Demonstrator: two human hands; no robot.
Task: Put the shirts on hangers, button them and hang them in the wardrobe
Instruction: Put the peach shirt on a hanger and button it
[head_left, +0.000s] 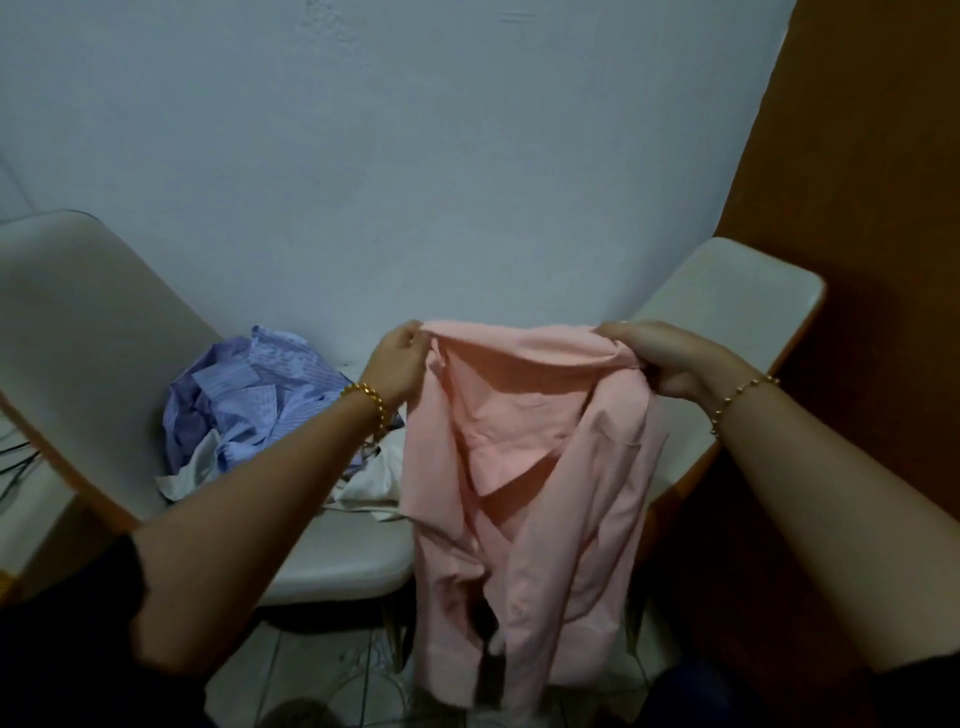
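Holding up the pink shirt, with no hanger in sight yet

Holding the pink shirt spread between them, both hands work near the centre of the view. The left hand pinches the top edge of the cloth at about 9 o'clock from the shirt's middle, fingers curled round a fold. The right hand grips the opposite end at about 2 o'clock, with a bunch of fabric gathered in its fist. The shirt hangs free from this top edge toward 6 o'clock, front open and creased, clear of the chair seat behind it.

At 8 o'clock a blue striped shirt lies crumpled on the seat, on top of a white garment that spreads toward the pink one. An orange panel fills the 3 o'clock side; whether it belongs to the wardrobe cannot be told.

The step in hand looks like the very start for this shirt: shaking it out and finding the collar and shoulders. Nothing is buttoned, and no hanger shows anywhere.

The next move probably calls for freeing one hand to fetch a hanger while the other keeps the collar up. Each shoulder then goes over a hanger arm before the buttons are started. The loose, wrinkled cloth could slip or twist if held by one corner only.
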